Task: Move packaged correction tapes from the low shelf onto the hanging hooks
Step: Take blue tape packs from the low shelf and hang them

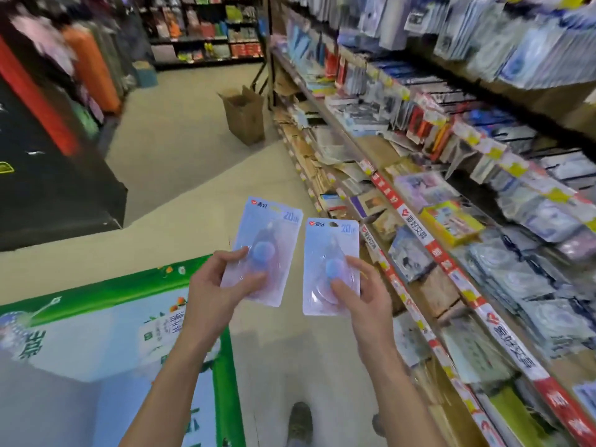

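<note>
A shop aisle with a pale floor is shown, blurred in places. Along the right, long shelves edged with red and white strips are crowded with flat stationery packs, and above them packaged goods are hung in dense rows on hooks. An open brown cardboard box is stood on the floor farther down the aisle, just beside the shelving. A large green and white carton is seen at lower left.

Over the floor, two packaged correction tapes are held up side by side, apart from each other. The left pack is pinched near its bottom by the left hand. The right pack is pinched between thumb and fingers of the right hand.
</note>
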Tool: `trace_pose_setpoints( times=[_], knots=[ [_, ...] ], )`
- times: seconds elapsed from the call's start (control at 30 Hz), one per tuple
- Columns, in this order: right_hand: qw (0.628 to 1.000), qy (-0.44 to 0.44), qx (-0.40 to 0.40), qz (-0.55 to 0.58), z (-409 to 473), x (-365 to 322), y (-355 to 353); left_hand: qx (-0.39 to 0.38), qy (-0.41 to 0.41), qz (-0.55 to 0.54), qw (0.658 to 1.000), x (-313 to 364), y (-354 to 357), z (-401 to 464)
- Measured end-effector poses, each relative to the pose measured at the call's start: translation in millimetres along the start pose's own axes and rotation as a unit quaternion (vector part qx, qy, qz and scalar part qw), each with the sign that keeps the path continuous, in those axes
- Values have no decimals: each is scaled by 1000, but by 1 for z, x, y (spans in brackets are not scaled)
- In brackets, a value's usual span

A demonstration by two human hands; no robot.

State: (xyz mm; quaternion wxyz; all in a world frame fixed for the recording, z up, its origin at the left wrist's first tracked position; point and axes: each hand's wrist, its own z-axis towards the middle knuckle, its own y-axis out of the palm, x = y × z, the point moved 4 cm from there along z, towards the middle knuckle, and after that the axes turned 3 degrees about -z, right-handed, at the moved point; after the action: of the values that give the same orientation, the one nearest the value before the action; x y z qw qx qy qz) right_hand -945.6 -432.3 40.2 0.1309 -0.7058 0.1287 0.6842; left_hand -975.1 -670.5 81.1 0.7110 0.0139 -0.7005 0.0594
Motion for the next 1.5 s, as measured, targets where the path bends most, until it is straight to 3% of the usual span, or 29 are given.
trace_pose_setpoints(
  times=[0.4,0.63,0.93,1.2,1.5],
  knots=[
    [997,-47,22,59,181,-69,80,-5,66,-36,997,44,19,214],
    [994,-58,75,50,267,-79,136,-65,84,-57,993,47,25,337],
    [977,-79,199,22,351,-96,210,-200,64,-95,973,48,28,482],
    [955,-100,278,14,396,-111,215,-286,69,-106,950,51,69,559],
    [924,-123,361,26,458,-110,174,-357,104,-112,921,60,157,629]
  ],
)
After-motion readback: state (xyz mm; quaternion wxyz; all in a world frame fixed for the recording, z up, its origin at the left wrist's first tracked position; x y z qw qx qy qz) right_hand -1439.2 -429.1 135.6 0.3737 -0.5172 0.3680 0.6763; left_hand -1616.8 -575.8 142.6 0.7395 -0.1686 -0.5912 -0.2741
